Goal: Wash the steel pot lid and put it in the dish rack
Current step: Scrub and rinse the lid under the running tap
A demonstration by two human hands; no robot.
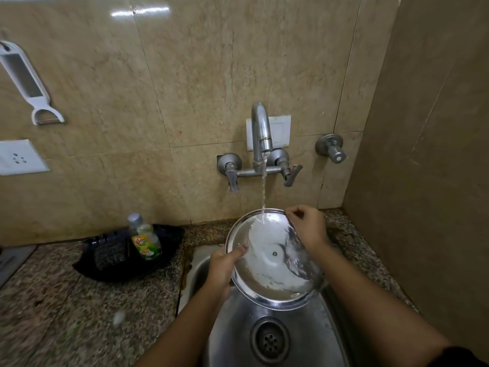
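The round steel pot lid (272, 271) is held tilted over the steel sink (238, 337), its underside facing me with a small screw at the centre. Water from the tap (260, 133) runs in a thin stream onto the lid's upper part. My left hand (225, 268) grips the lid's left rim, thumb on the inner face. My right hand (308, 226) holds the upper right rim with fingertips pinched on the edge. No dish rack is in sight.
A green dish-soap bottle (146, 241) stands in a black tray (105, 258) on the granite counter (66, 308) to the left. The sink drain (270, 340) lies below the lid. A white peeler (29, 83) and a socket (18, 157) are on the tiled wall; a side wall stands close on the right.
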